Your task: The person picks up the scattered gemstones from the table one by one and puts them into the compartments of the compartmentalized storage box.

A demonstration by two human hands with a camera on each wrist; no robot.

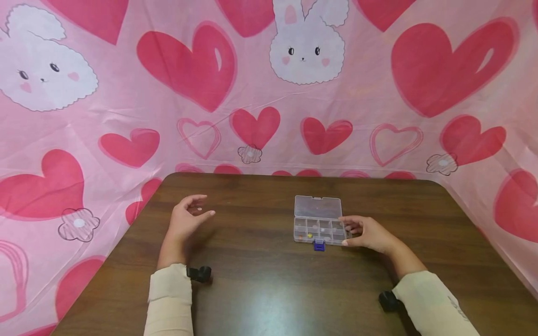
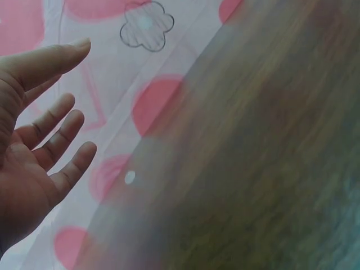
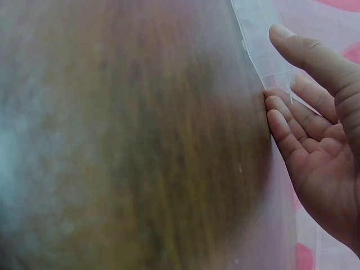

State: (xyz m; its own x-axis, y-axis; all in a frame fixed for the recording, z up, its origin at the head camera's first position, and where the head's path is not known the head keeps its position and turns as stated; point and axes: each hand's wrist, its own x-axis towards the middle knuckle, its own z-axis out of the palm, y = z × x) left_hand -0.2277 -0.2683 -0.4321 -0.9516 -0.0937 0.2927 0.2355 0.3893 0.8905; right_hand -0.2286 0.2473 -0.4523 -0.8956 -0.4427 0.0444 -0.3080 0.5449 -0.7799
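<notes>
A clear plastic compartment box [image 1: 300,232] lies on the table with its lid [image 1: 318,207] open toward the back and a blue latch [image 1: 319,246] at its front. Small bead-like pieces, one of them yellow [image 1: 310,235], sit in its compartments. At the box's right end, my right hand [image 1: 370,233] holds it, thumb at the front corner and fingers along the end and back. My left hand [image 1: 187,217] hovers over the table's left side, thumb and fingers apart, holding nothing I can make out. A small pale oval [image 2: 130,177] shows beside it in the left wrist view.
The brown wooden table [image 1: 260,284] stretches around both hands. Pink cloth [image 1: 252,93] with hearts and rabbits hangs behind and along its sides. A black wrist device [image 1: 201,274] sits on the left sleeve, another [image 1: 388,301] on the right.
</notes>
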